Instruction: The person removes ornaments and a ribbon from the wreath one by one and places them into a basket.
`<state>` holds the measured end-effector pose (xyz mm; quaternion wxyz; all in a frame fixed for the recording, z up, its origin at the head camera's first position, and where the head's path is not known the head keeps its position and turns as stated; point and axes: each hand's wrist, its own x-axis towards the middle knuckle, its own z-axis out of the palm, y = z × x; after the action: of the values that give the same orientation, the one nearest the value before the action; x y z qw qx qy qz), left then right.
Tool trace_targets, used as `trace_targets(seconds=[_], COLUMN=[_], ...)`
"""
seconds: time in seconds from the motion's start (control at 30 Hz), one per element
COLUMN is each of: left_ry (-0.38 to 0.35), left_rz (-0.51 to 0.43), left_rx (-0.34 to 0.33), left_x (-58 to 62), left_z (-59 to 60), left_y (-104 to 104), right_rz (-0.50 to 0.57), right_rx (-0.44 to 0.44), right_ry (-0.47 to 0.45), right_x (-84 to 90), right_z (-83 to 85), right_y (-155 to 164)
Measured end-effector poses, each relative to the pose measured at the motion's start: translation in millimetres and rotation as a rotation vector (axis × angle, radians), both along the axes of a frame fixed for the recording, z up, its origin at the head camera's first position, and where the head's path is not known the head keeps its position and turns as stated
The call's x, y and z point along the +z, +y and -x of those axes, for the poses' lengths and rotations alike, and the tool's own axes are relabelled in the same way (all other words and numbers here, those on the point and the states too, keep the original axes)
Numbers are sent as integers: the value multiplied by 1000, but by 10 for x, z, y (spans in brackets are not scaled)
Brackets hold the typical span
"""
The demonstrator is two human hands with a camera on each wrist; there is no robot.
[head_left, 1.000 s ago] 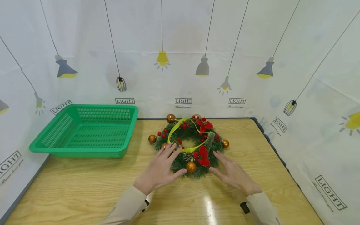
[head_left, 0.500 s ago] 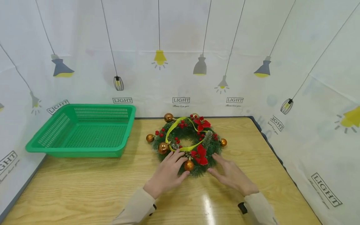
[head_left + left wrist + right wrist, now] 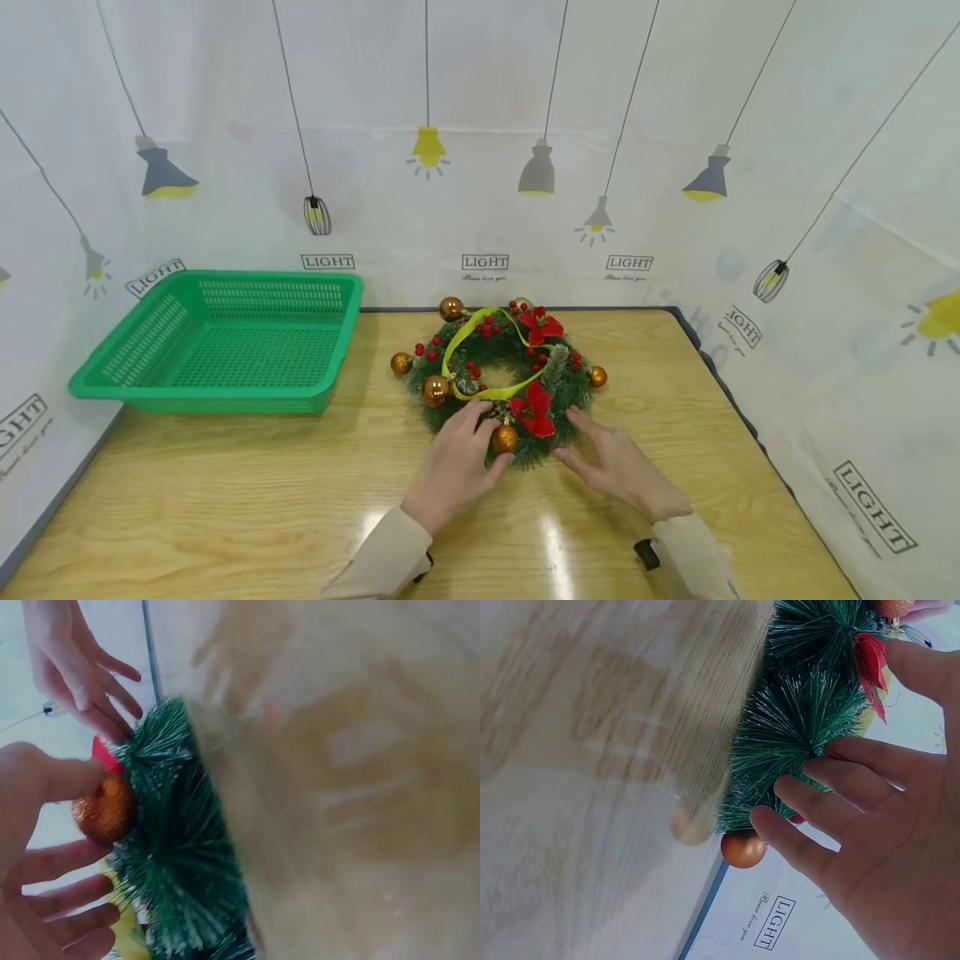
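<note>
A green Christmas wreath [image 3: 573, 387] with red berries, red poinsettia flowers [image 3: 533, 410], frosted sprigs and a looped yellow-green ribbon [image 3: 453, 354] lies flat on the wooden table. My left hand [image 3: 456, 467] is at its front edge. In the left wrist view, its thumb and forefinger pinch a glittery orange bauble [image 3: 105, 810] from opposite sides. My right hand [image 3: 626, 471] is at the front right of the wreath, thumb and fingers spread. The right wrist view has its fingers [image 3: 802, 844] extended along the pine needles, a smooth copper bauble [image 3: 743, 849] near the fingertips.
An empty green plastic basket [image 3: 225, 392] with perforated walls stands at the back left of the table [image 3: 247, 508]. A white backdrop [image 3: 487, 200] printed with hanging lamps encloses the back and sides.
My left hand has moved right, off the wreath's left side, to the glittery orange bauble, and its thumb and forefinger have closed on it. My right hand stays almost in place.
</note>
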<state>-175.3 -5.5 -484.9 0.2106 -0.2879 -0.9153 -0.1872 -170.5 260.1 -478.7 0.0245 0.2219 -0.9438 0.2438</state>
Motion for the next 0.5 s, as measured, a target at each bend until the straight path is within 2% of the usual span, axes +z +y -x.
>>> trace_targets(seconds=[0.23, 0.5], left_ry=[65, 30], left_rz=[-90, -110], left_rx=[25, 54], left_x=[-75, -68], left_z=[-27, -37], left_y=[20, 4], right_rz=[2, 10], right_rx=[-8, -14], right_ry=[-6, -34], right_x=[5, 2], right_z=[-3, -11], right_y=[-14, -21])
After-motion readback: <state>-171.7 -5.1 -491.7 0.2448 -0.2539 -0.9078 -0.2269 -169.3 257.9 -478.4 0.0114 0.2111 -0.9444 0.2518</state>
